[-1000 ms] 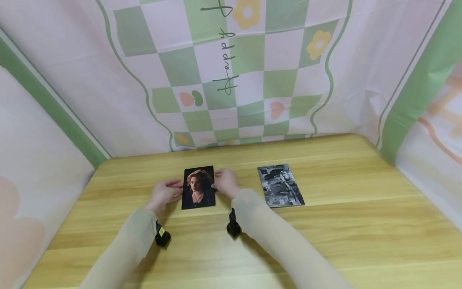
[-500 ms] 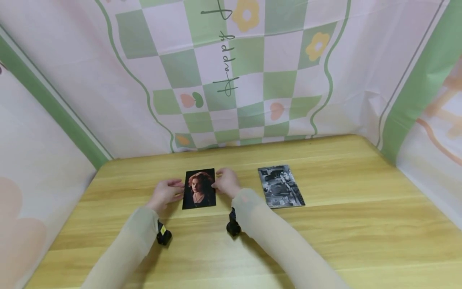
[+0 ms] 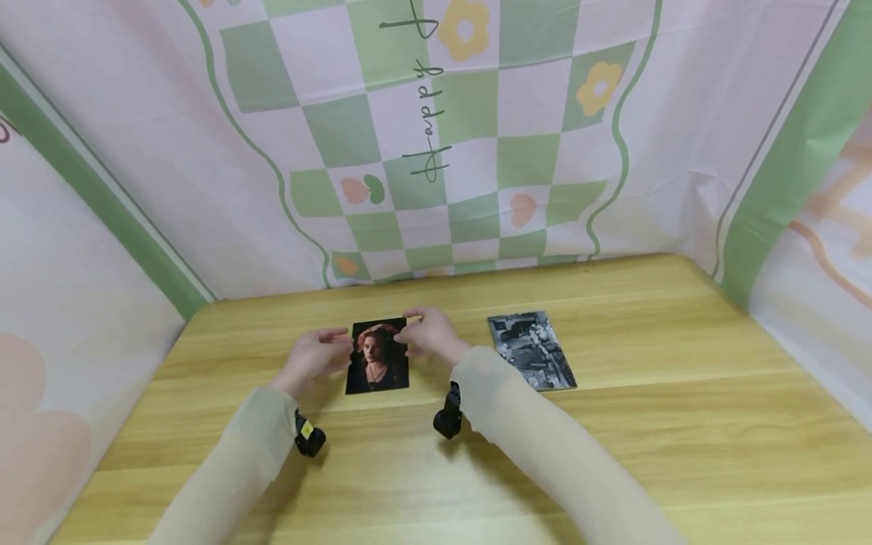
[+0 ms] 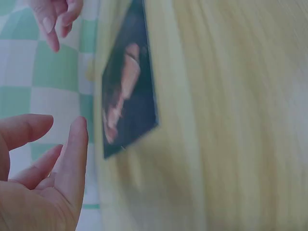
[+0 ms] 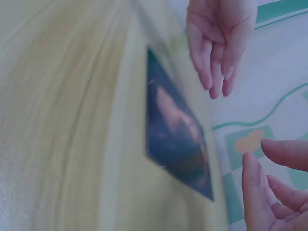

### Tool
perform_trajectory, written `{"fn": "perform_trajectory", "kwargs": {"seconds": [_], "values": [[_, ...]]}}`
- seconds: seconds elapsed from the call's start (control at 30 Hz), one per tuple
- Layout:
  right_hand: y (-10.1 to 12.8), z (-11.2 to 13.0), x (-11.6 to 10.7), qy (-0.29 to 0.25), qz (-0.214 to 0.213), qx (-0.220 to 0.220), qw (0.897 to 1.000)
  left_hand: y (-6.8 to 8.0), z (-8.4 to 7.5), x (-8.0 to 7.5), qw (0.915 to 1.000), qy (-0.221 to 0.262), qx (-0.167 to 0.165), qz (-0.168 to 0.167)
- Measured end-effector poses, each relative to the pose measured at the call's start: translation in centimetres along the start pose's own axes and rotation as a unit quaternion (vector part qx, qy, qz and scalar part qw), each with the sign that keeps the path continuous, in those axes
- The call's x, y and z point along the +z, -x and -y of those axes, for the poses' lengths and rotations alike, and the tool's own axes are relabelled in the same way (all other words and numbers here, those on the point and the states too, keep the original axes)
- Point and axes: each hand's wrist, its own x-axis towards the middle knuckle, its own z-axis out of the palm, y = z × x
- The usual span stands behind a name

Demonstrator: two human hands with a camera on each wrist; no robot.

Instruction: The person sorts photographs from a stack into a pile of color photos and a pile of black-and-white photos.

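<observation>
So the dark portrait card [image 3: 375, 363] lies flat on the wooden counter [image 3: 381, 477], pretty much between both hands. Left hand [image 3: 315, 359] is just off its left edge, right hand [image 3: 434, 334] is up by the top right corner, and the wrist views show both apart from the card. Grip's loose on each, thumb and fingers apart. There's a black-and-white picture [image 3: 523, 341] over to the right, partly behind the right sleeve [image 3: 545, 439] in the head view.
</observation>
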Motion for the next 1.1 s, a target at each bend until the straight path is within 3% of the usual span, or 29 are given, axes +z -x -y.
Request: {"fn": "perform_trajectory", "kwargs": {"seconds": [0.3,0.73,1.1], "values": [[1.3,2.0,-2.3,-0.046,0.033,0.007,0.998,0.8,-1.8,1.6,0.9980,0.044,0.023,0.038],[4.2,3.1,-7.9,-0.024,0.045,-0.020,0.998,2.2,-4.8,5.9,0.9926,0.092,0.049,0.061],[5.6,1.8,-12.5,0.011,0.046,-0.050,0.998,2.2,-6.4,10.2,0.9858,0.124,0.059,0.096]]}}
